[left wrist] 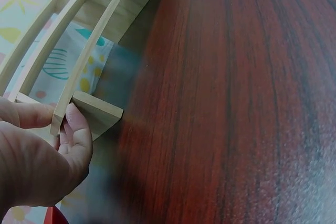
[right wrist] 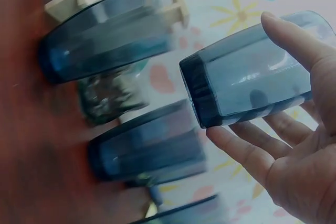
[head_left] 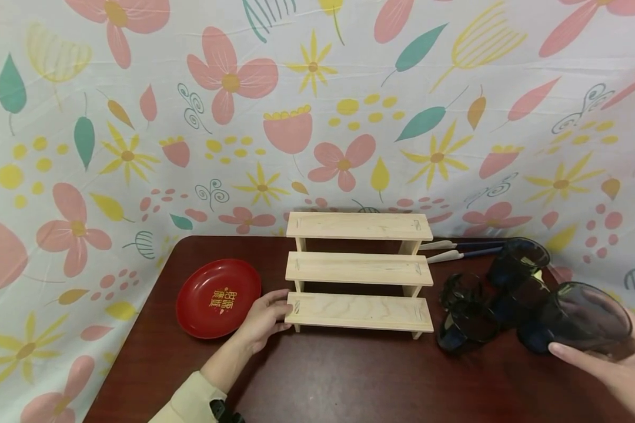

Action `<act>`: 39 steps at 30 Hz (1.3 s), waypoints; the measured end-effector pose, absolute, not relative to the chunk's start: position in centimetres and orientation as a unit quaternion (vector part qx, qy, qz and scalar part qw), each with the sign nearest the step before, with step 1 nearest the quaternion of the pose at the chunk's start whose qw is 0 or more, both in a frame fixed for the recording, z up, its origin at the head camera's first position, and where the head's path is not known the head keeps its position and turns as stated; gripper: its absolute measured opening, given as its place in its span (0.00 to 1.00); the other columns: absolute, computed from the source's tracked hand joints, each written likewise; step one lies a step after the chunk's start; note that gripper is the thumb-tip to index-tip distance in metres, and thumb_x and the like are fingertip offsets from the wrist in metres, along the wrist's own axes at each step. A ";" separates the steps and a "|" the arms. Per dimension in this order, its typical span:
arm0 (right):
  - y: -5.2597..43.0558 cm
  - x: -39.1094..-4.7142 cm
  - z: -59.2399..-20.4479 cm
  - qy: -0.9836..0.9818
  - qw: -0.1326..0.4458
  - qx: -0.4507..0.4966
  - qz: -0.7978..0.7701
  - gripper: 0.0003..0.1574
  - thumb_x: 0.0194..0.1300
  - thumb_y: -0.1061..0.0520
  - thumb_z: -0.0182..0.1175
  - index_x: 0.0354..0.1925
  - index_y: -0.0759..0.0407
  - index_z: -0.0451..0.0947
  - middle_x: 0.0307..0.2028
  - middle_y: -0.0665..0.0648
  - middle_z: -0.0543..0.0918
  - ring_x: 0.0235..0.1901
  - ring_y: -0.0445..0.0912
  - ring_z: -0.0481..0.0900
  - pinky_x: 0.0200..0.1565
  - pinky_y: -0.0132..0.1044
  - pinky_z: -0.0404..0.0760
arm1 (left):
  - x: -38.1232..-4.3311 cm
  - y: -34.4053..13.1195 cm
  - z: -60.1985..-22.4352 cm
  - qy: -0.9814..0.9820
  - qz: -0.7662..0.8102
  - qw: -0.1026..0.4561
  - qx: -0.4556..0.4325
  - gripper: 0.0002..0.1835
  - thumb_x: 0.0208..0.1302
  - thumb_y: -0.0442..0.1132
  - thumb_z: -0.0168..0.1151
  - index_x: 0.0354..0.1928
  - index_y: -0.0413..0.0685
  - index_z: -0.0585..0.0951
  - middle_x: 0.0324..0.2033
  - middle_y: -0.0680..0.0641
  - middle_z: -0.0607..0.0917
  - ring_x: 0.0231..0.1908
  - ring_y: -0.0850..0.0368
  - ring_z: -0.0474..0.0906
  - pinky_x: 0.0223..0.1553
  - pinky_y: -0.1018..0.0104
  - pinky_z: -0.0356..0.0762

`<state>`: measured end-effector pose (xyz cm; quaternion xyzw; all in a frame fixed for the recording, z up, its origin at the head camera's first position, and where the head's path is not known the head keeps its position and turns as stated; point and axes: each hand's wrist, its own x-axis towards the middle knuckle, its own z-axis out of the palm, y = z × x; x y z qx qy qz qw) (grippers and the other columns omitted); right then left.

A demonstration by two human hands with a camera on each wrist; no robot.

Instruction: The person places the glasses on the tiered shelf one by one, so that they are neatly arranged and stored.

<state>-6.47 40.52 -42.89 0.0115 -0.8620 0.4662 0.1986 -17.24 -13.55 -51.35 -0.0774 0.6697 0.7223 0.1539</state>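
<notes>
Wooden shelf (head_left: 358,269) on dark-red table (head_left: 344,376), floral cloth (head_left: 317,126) behind; left fingers (left wrist: 80,136) pinch it, right fingers (right wrist: 245,152) hold glass (right wrist: 247,85).

Three-tier wooden rack (head_left: 358,268), dark glass (head_left: 579,317)
Left hand (head_left: 264,317) grips the lowest shelf (head_left: 360,311) at its left end, near a red plate (head_left: 194,299); right hand (head_left: 621,367) holds the glass beside other glasses (head_left: 465,330).

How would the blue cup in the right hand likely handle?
The cup is probably stiff, its walls undented in the right hand. Its glossy surface may slip. Taller than wide, it might tip if pushed.
</notes>
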 end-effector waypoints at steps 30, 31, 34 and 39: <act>30.2 -18.6 -34.7 -0.848 0.125 0.127 0.499 0.56 0.58 0.65 0.77 0.77 0.43 0.63 0.62 0.51 0.78 0.50 0.40 0.82 0.43 0.26 0.81 | -17.1 -13.6 -51.2 0.672 0.719 0.159 -0.078 0.29 0.70 0.32 0.61 0.71 0.33 0.69 0.52 0.36 0.81 0.39 0.53 0.82 0.39 0.60 0.82; 29.7 -19.0 -34.6 -0.850 0.119 0.126 0.497 0.56 0.59 0.63 0.78 0.77 0.42 0.62 0.62 0.50 0.78 0.51 0.40 0.82 0.43 0.27 0.81 | -17.1 -13.6 -51.2 0.672 0.719 0.159 -0.078 0.29 0.70 0.32 0.61 0.71 0.33 0.69 0.52 0.36 0.81 0.39 0.53 0.82 0.39 0.60 0.82; 28.1 -20.5 -34.2 -0.851 0.100 0.132 0.498 0.56 0.58 0.59 0.79 0.77 0.37 0.62 0.63 0.50 0.78 0.55 0.39 0.81 0.46 0.27 0.80 | -17.1 -13.6 -51.2 0.673 0.718 0.158 -0.077 0.29 0.70 0.32 0.61 0.71 0.33 0.69 0.52 0.36 0.81 0.39 0.53 0.82 0.38 0.60 0.82; 25.3 -23.0 -33.9 -0.825 0.065 0.159 0.538 0.55 0.58 0.60 0.79 0.76 0.39 0.64 0.63 0.53 0.78 0.60 0.44 0.79 0.53 0.30 0.79 | -17.1 -13.6 -51.1 0.674 0.718 0.156 -0.077 0.29 0.71 0.33 0.61 0.71 0.33 0.69 0.53 0.36 0.81 0.40 0.53 0.82 0.39 0.59 0.82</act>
